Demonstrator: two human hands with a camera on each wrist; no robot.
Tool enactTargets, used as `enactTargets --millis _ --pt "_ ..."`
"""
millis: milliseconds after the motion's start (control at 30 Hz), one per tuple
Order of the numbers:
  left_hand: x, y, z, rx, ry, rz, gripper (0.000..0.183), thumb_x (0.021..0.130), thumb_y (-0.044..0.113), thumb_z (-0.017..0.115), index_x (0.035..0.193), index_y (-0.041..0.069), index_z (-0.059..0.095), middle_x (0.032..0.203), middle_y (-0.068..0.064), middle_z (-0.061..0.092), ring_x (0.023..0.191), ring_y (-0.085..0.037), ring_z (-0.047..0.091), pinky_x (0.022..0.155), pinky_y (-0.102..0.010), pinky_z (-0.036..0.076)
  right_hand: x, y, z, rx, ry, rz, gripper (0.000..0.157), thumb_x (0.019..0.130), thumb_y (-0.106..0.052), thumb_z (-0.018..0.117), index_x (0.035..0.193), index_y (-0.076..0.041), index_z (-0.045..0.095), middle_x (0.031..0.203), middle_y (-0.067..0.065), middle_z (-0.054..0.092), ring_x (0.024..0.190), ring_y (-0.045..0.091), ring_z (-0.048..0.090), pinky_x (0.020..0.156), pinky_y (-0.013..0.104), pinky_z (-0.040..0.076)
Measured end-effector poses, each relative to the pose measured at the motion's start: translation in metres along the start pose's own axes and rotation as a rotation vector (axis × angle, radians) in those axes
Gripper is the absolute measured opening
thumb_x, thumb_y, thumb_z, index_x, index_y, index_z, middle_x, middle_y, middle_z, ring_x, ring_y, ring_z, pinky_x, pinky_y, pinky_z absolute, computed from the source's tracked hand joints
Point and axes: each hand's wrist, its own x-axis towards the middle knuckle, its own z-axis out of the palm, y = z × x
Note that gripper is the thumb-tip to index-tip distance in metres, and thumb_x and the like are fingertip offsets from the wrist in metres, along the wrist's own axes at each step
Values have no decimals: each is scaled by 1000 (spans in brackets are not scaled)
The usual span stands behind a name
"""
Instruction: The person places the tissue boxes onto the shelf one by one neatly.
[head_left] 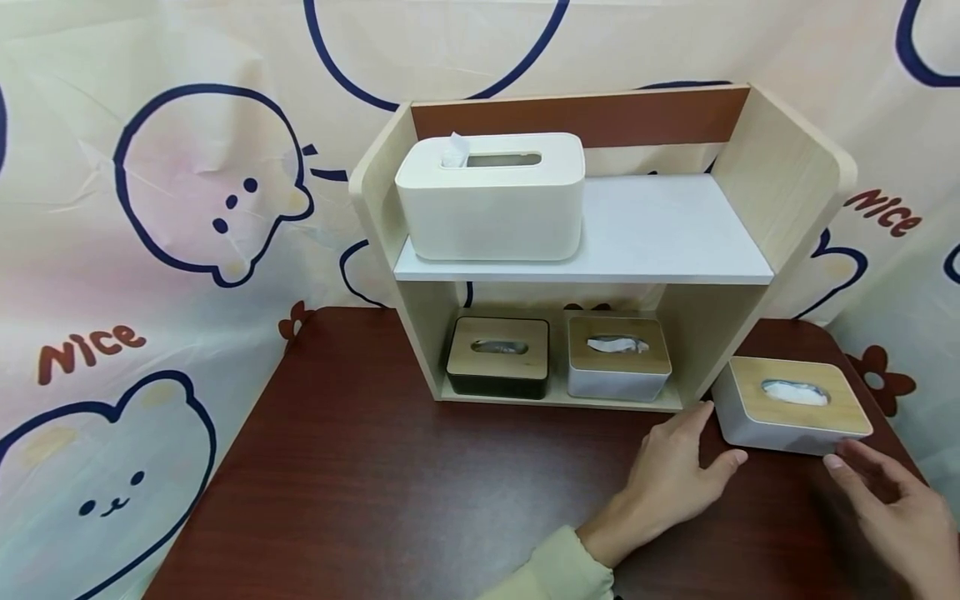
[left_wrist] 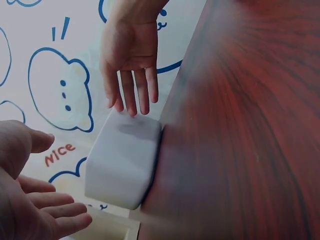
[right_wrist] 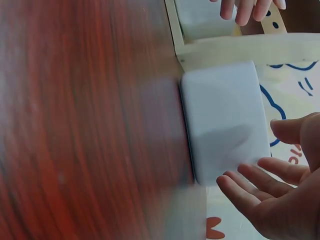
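A white tissue box [head_left: 795,433] with a light wood lid stands on the dark table to the right of the shelf unit, a tissue showing in its slot. My left hand [head_left: 675,475] is at the box's left side, fingers extended. By its front right corner is my right hand [head_left: 900,508], fingers loosely bent. Whether either hand touches the box cannot be told. In the left wrist view, the left hand [left_wrist: 40,185] and right hand [left_wrist: 132,55] flank the white box [left_wrist: 122,155]. The right wrist view has the right hand [right_wrist: 280,185] beside the box [right_wrist: 225,115].
A two-tier shelf unit [head_left: 675,229] stands at the back of the table [head_left: 337,492]. Its upper shelf bears a large white tissue box [head_left: 491,212]. On the lower level sit a dark tissue box [head_left: 498,385] and a white one [head_left: 618,383], both with wooden lids.
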Motion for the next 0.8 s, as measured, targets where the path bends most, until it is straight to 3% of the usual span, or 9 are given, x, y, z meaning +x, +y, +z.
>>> enactTargets --millis 133,333,467,567,633,733,800 --pt "4 3 7 -5 -33 -30 64 98 52 56 149 14 46 148 2 51 131 -8 51 100 -19 48 11 8 1 63 -15 69 74 101 -50 48 159 -11 24 159 22 31 138 42 40 98 55 48" --pt "9 5 19 -21 -53 -54 66 98 50 58 150 12 45 149 1 49 133 -9 50 101 -19 47 25 14 0 191 -17 123 80 98 -51 51 161 -22 11 164 14 21 148 33 28 113 47 36" --pt "13 3 25 -30 -46 -66 67 97 49 59 151 12 43 150 0 48 133 -10 50 101 -20 47 33 18 -2 211 -27 38 81 98 -44 56 160 -24 8 163 12 19 149 24 25 113 28 34" --pt "16 2 30 -21 -33 -70 68 97 49 60 151 12 43 151 -2 47 133 -11 50 101 -20 48 43 28 0 152 -47 -60 81 98 -43 58 160 -24 8 162 14 18 148 25 25 103 13 37" --pt "18 2 33 -16 -31 -78 69 96 50 60 151 11 43 152 -3 46 133 -12 50 101 -20 47 52 35 3 117 -60 -102 83 98 -44 58 159 -27 6 163 13 16 148 28 24 102 18 41" --pt "22 2 36 -29 -46 -99 72 96 52 60 152 11 41 154 -4 44 135 -14 48 102 -21 47 65 43 8 94 -78 -117 84 98 -42 60 158 -32 2 164 11 12 147 37 23 99 37 44" --pt "23 3 39 -47 -60 -115 73 96 52 60 153 12 39 155 -4 42 137 -14 46 103 -21 46 71 47 10 99 -90 -120 84 98 -39 60 157 -33 0 165 11 10 147 40 23 97 44 43"
